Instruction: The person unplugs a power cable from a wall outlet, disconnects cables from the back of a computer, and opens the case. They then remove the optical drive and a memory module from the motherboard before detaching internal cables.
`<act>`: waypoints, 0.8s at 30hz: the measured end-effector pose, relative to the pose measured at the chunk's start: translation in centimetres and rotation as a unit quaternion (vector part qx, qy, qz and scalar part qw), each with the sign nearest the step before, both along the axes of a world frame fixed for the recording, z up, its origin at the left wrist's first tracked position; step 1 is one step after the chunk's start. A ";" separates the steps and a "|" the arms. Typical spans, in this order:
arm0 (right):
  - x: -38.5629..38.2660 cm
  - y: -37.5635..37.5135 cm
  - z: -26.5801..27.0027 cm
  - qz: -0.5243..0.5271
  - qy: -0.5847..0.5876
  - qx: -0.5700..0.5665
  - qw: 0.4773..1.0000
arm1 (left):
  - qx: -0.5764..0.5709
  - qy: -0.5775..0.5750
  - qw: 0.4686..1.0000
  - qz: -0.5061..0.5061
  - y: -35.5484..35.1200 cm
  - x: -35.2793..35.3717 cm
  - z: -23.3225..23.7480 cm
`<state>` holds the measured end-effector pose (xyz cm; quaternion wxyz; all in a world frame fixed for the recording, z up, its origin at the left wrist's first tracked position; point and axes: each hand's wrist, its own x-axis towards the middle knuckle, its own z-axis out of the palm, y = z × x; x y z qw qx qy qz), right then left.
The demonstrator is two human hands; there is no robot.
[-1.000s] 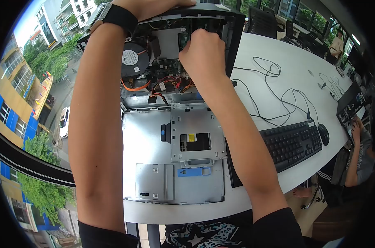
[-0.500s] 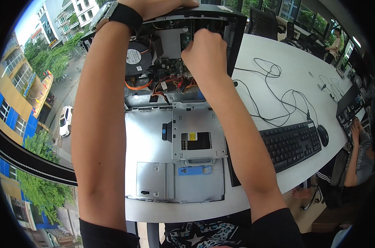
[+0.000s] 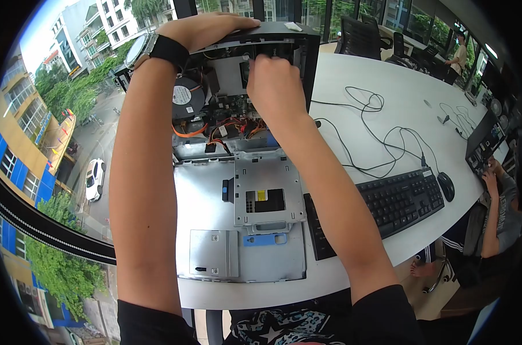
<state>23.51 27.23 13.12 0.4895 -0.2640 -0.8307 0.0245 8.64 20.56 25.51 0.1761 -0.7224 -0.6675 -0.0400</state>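
Note:
An open black computer case (image 3: 310, 75) stands at the top of the view, showing a round fan (image 3: 183, 95), a circuit board and orange and coloured cables (image 3: 233, 127). My left hand (image 3: 206, 30) lies flat on the top edge of the case, a watch on its wrist. Inside the case, at the upper right, my right hand (image 3: 275, 83) is closed; what it grips, if anything, is hidden behind the fingers. Below lies the silver side panel (image 3: 272, 259) with a metal drive bracket (image 3: 268, 178) and a blue latch (image 3: 265, 239) on it.
To the right are a black keyboard (image 3: 404, 201), a mouse (image 3: 446, 187) and looping cables (image 3: 382, 129) on the white table (image 3: 341, 69). Farther right, another person's hands (image 3: 491, 175) touch a second open case (image 3: 484, 144). A window is on the left.
The view has shifted slightly, so the case and the panel sit lower and a little farther left. My left hand shows more fully on the case top. My right hand remains closed inside the case.

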 end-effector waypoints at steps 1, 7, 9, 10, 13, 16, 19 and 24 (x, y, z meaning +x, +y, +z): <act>-0.2 0.2 -0.1 0.006 -0.003 0.019 1.000 | -0.001 0.001 1.000 0.000 0.1 -0.1 0.0; 0.0 -1.1 1.4 0.015 -0.051 -0.017 0.998 | 0.001 -0.001 1.000 0.008 -0.2 0.1 -0.1; -0.1 -1.2 1.5 0.009 -0.053 -0.027 0.998 | 0.003 -0.016 1.000 0.012 -0.3 0.1 -0.1; -0.1 -1.2 1.5 0.010 -0.048 -0.026 0.998 | 0.003 -0.016 1.000 0.012 -0.3 0.2 -0.1; -0.3 -1.2 1.6 0.007 -0.038 -0.030 0.999 | -0.003 -0.011 1.000 0.003 -0.3 0.2 0.1; -0.2 -1.3 1.7 0.004 -0.034 -0.041 0.999 | -0.007 0.015 1.000 0.005 -0.4 0.2 0.2; -0.2 -1.5 1.7 0.005 -0.030 -0.052 0.998 | 0.010 0.033 0.999 -0.022 -0.2 -0.3 -0.1; -0.2 -1.4 1.9 0.001 -0.035 -0.047 0.998 | -0.004 -0.035 0.999 0.003 0.1 0.1 0.0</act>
